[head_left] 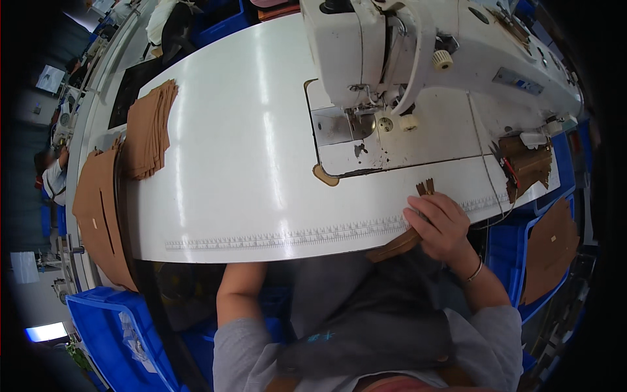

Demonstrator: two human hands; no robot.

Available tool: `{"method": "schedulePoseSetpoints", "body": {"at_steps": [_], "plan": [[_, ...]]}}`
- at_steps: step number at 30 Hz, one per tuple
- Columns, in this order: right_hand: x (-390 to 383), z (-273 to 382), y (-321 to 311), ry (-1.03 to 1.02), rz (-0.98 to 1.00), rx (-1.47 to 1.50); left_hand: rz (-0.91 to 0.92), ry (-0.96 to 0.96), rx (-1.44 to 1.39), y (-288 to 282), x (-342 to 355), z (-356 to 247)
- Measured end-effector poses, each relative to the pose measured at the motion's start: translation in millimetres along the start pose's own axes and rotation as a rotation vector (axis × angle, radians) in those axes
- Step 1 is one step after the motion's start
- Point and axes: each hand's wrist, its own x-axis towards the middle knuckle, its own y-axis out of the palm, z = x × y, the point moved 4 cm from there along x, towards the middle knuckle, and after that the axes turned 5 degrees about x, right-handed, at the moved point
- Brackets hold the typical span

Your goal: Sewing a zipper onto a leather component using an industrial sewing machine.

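My right hand (443, 227) is at the table's front edge on the right, its fingers closed on a brown zipper (398, 245). The zipper's split ends stick up past my fingertips, and its other end hangs toward my lap over the edge. A bracelet circles my right wrist. My left forearm (240, 284) goes under the tabletop, which hides the left hand. Beyond my right hand stands a white sewing machine (346, 59); its needle area and metal plate (339, 125) have no fabric on them.
A fanned stack of brown fabric pieces (149, 130) lies at the table's left, beside a larger brown panel (98, 215) with a slit. Brown strips (526, 163) and red-handled snips (509, 171) lie at the right. Blue bins (124, 340) flank me. A printed ruler (281, 236) runs along the front edge.
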Motion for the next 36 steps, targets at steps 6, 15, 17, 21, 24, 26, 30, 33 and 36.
{"method": "schedulePoseSetpoints", "body": {"at_steps": [6, 15, 17, 21, 24, 26, 30, 33, 36], "plan": [[-1, -2, 0, 0.018, 0.002, -0.024, 0.01, -0.038, 0.042, -1, -4, -10], [-1, -1, -2, 0.018, -0.006, -0.032, 0.023, -0.072, 0.043, -1, -9, -7], [0, -1, -3, 0.029, -0.006, -0.023, 0.028, -0.08, 0.037, 0, -9, -8], [1, 0, -4, 0.011, -0.033, -0.025, 0.038, -0.096, 0.026, -1, -11, -6], [0, 1, -5, 0.01, -0.048, -0.018, 0.052, -0.114, 0.011, -1, -16, -2], [-1, 0, -5, 0.007, -0.058, -0.009, 0.071, -0.137, 0.001, -5, -20, -2], [-1, -1, -5, 0.003, -0.072, -0.001, 0.179, -0.135, -0.02, -37, -42, -33], [-1, -1, -4, 0.016, -0.077, -0.004, 0.546, -0.318, -0.233, -87, -68, -74], [-3, -1, -1, 0.007, -0.052, 0.002, 0.585, -0.407, -0.546, -126, -73, -121]]}}
